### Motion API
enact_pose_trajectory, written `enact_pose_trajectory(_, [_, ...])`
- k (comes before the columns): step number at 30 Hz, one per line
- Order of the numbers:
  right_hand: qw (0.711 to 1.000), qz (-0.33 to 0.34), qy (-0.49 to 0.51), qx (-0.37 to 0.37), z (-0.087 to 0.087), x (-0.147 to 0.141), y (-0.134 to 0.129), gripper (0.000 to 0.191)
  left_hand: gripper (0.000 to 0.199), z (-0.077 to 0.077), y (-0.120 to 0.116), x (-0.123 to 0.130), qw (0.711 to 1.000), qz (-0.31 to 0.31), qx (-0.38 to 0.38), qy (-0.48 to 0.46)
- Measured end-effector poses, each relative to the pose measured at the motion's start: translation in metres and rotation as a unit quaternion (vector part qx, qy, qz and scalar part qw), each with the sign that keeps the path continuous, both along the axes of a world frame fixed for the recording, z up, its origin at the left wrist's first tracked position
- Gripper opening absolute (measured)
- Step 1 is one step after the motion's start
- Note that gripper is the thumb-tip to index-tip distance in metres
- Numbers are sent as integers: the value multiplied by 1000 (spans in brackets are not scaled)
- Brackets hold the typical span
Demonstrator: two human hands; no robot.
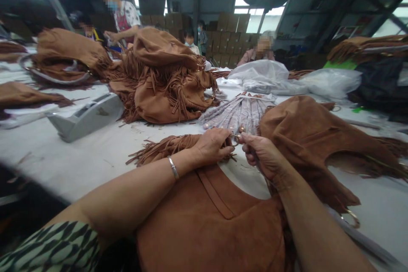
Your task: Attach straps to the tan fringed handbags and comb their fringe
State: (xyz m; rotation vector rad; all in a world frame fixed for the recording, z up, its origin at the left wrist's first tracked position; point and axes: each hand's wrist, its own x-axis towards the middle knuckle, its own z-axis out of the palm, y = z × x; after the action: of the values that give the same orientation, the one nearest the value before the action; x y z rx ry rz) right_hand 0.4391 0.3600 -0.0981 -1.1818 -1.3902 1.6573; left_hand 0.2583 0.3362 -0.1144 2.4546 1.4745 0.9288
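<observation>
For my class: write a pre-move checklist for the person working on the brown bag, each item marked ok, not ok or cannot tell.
1. Left hand grips the round, gold-toned metal ring: ok, the ring is at its fingertips.
2. Right hand is at the ring: ok, its fingertips are close beside it.
3. Ring is closed all round: cannot tell, too small in view.
4. Brown suede-like bag is within reach: ok, it lies in front of the person.
5. Grey, wedge-shaped tape dispenser is away from both hands: ok, it stands to their left.
6. White tabletop is free of scraps: not ok, small brown bits lie on it.
</observation>
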Motion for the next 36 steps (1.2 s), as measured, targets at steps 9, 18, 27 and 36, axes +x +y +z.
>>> enact_pose_trajectory(9, [998,15,35,-46,-2,-3,4,38,30,-1,4,0,996,-16,33,76])
enact_pose_trajectory(18, [1000,11,7,19,-4,-15,-4,48,36,5,-2,-4,993,-76,30,86])
enact_pose_trajectory(27, [993,98,-53,32,9,0,-8,47,32,8,-11,-3,984,-94,38,146])
enact_pose_trajectory(36, [994,99,-46,20,7,0,-10,43,23,11,-13,-5,980,-94,27,176])
